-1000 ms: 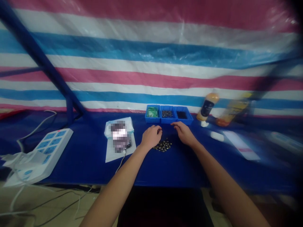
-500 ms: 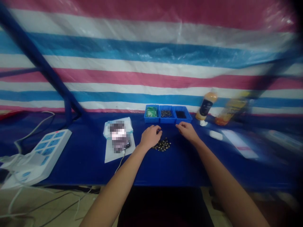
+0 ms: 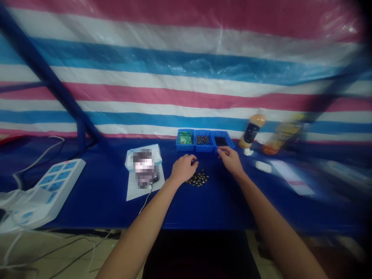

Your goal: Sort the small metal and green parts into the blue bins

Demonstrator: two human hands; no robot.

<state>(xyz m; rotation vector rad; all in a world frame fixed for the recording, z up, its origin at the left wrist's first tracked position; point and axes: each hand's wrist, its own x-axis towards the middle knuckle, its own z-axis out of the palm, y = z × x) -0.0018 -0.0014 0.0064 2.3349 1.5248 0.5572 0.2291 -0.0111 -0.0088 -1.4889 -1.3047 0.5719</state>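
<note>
My left hand (image 3: 185, 169) rests just behind and left of a loose pile of small dark and brassy metal parts (image 3: 198, 179). Its fingers are curled with thumb and forefinger close together; whatever they hold is too small to make out. At the front edge of the right blue bin (image 3: 229, 146), which holds small black pieces (image 3: 221, 141), is my right hand (image 3: 231, 159). Its fingertips are pinched, and their contents cannot be seen. Beside it stand the middle blue bin (image 3: 204, 148), with small metal parts, and the left blue bin (image 3: 185, 148), with green packets.
A phone (image 3: 147, 168), partly blurred out, lies on white paper at left, with a cable attached. A white power strip (image 3: 55, 186) and cords sit farther left. On the right are two bottles (image 3: 252, 130) (image 3: 281, 135), a white case (image 3: 263, 166) and a flat card (image 3: 292, 178).
My right hand has shifted slightly forward, up against the right bin's front edge. My left hand keeps its curled pose beside the pile. The whole view has drifted a little.
</note>
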